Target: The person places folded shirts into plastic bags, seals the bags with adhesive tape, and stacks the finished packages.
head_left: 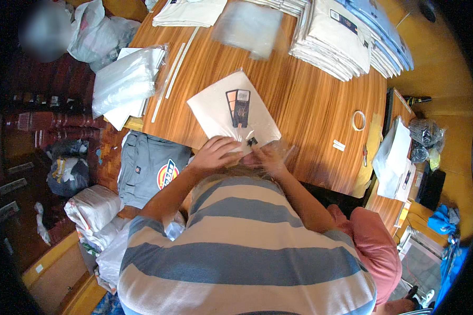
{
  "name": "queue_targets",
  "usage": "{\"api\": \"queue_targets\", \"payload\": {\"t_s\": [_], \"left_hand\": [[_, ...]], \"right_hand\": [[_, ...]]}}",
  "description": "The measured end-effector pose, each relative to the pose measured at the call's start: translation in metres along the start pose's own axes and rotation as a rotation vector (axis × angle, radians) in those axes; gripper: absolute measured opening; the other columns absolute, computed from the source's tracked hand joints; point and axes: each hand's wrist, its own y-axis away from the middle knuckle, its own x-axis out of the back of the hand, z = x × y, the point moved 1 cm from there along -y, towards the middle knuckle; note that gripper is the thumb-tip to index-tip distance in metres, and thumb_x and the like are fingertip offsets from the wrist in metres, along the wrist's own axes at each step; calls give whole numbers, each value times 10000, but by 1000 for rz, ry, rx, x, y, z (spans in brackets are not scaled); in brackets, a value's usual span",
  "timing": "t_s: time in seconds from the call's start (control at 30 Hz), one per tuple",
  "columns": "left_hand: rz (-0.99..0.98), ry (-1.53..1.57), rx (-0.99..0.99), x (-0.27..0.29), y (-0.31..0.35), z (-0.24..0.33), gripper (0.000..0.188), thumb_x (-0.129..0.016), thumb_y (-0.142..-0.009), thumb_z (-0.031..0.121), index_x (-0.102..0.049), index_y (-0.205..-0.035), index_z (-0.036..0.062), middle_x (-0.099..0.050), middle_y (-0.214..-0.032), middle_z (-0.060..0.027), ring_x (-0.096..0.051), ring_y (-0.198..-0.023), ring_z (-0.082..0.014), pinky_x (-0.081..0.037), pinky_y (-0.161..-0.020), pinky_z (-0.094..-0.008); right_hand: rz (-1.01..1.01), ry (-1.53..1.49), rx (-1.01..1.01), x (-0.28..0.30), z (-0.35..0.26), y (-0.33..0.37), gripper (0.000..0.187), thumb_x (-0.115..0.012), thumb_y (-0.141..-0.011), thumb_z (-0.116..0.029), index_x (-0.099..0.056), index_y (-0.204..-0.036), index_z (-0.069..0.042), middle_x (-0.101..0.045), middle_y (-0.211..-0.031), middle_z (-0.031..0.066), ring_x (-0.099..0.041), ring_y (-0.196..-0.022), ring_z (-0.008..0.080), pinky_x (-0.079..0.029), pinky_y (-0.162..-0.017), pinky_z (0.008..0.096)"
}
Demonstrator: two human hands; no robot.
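Landmark: bagged garment, cream, folded in clear film, flat on the table at its near side, with a dark card tag under the film.
Key relation: the bagged garment lies ahead of your fingers, away from your body; its long axis seems to slant from far left to near right, though your hands cover the near corner.
Nearer hand: neither clearly; both are at the bagged garment's near end.
Left hand: over its near-left edge, fingers lightly bent and side by side; whether they pinch film, you cannot tell from here.
Right hand: at its near-right corner, blurred; whether the fingers grip or stand apart cannot be told.
Clear bags: a pile well left of the bagged garment and farther out.
White strips: two, between that pile and it.
Clear film: beyond it.
Cream stack: beyond and right of it, blue garments alongside.
Tape ring: well right of it.
Grey garment: left of it, off the table's edge.
Hemming it in: your striped shirt on its near side.
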Motion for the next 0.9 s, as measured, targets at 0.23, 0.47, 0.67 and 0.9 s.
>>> {"api": "queue_targets", "payload": {"t_s": [0.23, 0.47, 0.67, 0.9], "left_hand": [[456, 444, 359, 66, -35, 26, 330, -695, -818, -68, -771, -1115, 55, -721, -1147, -114, -675, -1114, -332, -525, -989, -452], [629, 754, 518, 170, -98, -35, 353, -611, -1054, 175, -625, -1369, 16, -716, -1221, -100, -666, -1125, -184, -534, -958, -333], [1030, 749, 810, 125, -123, -80, 477, -499, -1127, 304, -493, -1489, -7, -661, -1352, -149, -603, -1245, -193, -460, -1081, -345], [430, 283, 594, -2, -138, -45, 620, -671, -982, 256, -475, -1513, 4, -403, -1591, -272, -376, -1465, -451, -266, -1224, -562]], "right_hand": [[51, 282, -166, 76, 19, 73, 393, -761, -974, -226, -650, -1285, -13, -710, -1182, 122, -695, -1068, 242, -586, -921, 377], [159, 545, 1039, 0, -132, 36, 557, -881, -806, -245, -663, -1276, -42, -710, -1120, 102, -709, -1014, 254, -550, -913, 420], [530, 212, 840, -31, -152, -9, 259, -630, -1062, -249, -730, -969, -29, -719, -772, 49, -663, -644, 147, -488, -579, 274], [-140, 368, 252, -21, -34, -13, 267, -610, -1063, -240, -713, -1137, -5, -758, -1031, 120, -721, -882, 205, -594, -797, 353]]}}
